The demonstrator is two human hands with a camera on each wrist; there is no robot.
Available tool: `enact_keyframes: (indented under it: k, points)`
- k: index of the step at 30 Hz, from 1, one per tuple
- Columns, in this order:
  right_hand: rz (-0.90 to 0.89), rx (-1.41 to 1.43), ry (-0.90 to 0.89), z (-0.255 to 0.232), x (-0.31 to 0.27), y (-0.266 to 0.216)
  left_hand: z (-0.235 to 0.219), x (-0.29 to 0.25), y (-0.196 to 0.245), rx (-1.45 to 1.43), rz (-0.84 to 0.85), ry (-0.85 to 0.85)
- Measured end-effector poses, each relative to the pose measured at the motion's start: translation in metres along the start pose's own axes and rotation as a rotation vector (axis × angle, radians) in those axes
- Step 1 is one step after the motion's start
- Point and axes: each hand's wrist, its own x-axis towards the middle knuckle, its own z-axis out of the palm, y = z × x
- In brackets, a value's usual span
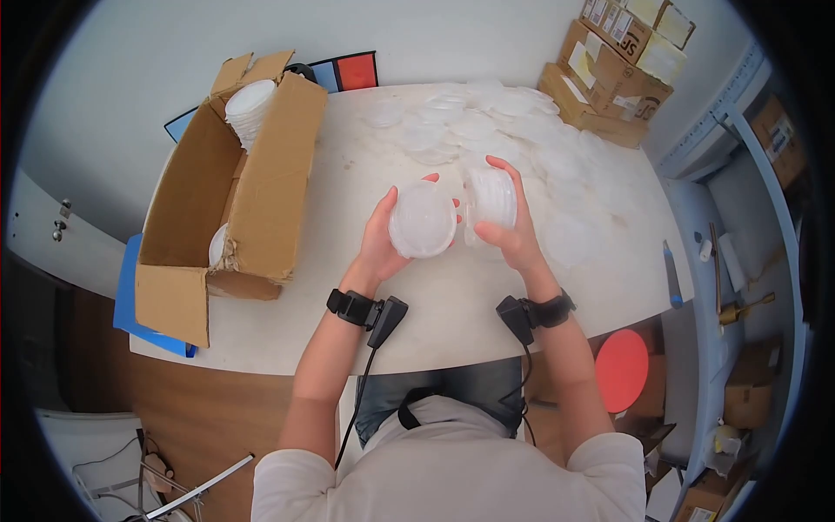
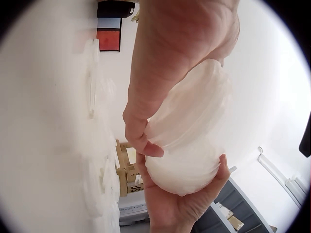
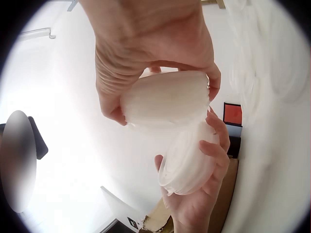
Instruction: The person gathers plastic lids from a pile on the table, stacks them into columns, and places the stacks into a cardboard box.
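Translucent left lid stack (image 1: 422, 221) is gripped by left hand (image 1: 378, 247), right lid stack (image 1: 493, 198) by right hand (image 1: 523, 237), both at twelve o'clock ahead; uneven pressure could spill lids onto the white table (image 1: 442, 320).

Your left stack (image 1: 424, 219) and right stack (image 1: 492, 196) are milky, translucent white, like the discs (image 1: 487, 117) over your off-white table (image 1: 417, 335). Your box (image 1: 283, 191) is plain brown; the parcels (image 1: 609, 78) are brown too, with white labels and black lettering. The black-edged panel (image 1: 357, 72) shows you a red block beside a light-blue one. Your straps (image 1: 348, 306) are black, your shirt (image 1: 470, 470) pale grey, your trousers (image 1: 374, 404) dark blue-grey. You also have a bright blue folder (image 1: 127, 296), a coral-red round board (image 1: 621, 371) and a brown floor (image 1: 235, 396).
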Motion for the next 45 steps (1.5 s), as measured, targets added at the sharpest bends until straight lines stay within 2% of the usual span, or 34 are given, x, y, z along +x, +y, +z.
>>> enact_keyframes:
  k: [2,4,6,8,10,16,20,22,26,32,35,37,38,39,41,42,43,44,45]
  points:
    - [0.010,-0.007,0.006,0.003,-0.004,0.000,0.005,0.002,-0.007,0.092,-0.017,0.073]
    - [-0.176,-0.274,-0.017,0.005,-0.005,0.006,0.008,0.005,-0.012,0.092,-0.003,0.081]
    - [-0.187,-0.263,0.001,0.009,-0.008,0.010,0.012,0.006,-0.017,0.095,0.008,0.091]
    - [-0.195,-0.244,0.017,0.010,-0.007,0.017,0.017,0.005,-0.020,0.308,0.052,0.137]
    - [-0.269,-0.404,-0.007,0.007,-0.007,0.024,0.018,0.004,-0.021,0.337,0.081,0.139]
    - [-0.404,-0.514,0.041,0.006,-0.009,0.017,0.019,0.004,-0.022,0.466,0.229,0.159]
    - [-0.400,-0.496,0.079,0.001,-0.010,0.015,0.017,0.004,-0.020,0.505,0.269,0.190]
    - [-0.342,-0.441,-0.023,0.002,-0.010,0.017,0.021,0.004,-0.020,0.527,0.268,0.156]
    - [-0.360,-0.433,-0.021,0.006,-0.010,0.017,0.025,0.004,-0.021,0.578,0.287,0.082]
    - [-0.359,-0.421,-0.063,0.014,-0.011,0.030,0.031,0.003,-0.026,0.552,0.265,0.089]
    - [-0.444,-0.343,-0.071,0.024,-0.012,0.037,0.028,0.006,-0.041,0.511,0.337,0.121]
    - [-0.330,-0.411,-0.089,0.023,-0.016,0.029,0.026,0.004,-0.038,0.566,0.320,0.107]
    - [-0.332,-0.411,-0.090,0.016,-0.014,0.028,0.025,0.003,-0.036,0.620,0.301,0.092]
    - [-0.283,-0.432,-0.194,0.006,-0.010,0.027,0.024,0.003,-0.031,0.622,0.302,0.091]
    - [-0.234,-0.453,-0.297,0.004,-0.008,0.022,0.023,0.002,-0.023,0.219,0.137,0.154]
    - [-0.111,-0.236,-0.151,0.008,-0.008,0.018,0.024,0.002,-0.023,0.223,0.138,0.150]
    - [0.010,-0.019,-0.006,0.011,-0.009,0.015,0.025,0.003,-0.023,0.059,0.128,0.131]
    - [0.005,-0.020,-0.002,0.011,-0.009,0.018,0.026,0.004,-0.023,-0.105,0.115,0.113]
    - [0.129,0.069,0.012,0.010,-0.011,0.026,0.026,0.004,-0.023,-0.103,0.111,0.109]
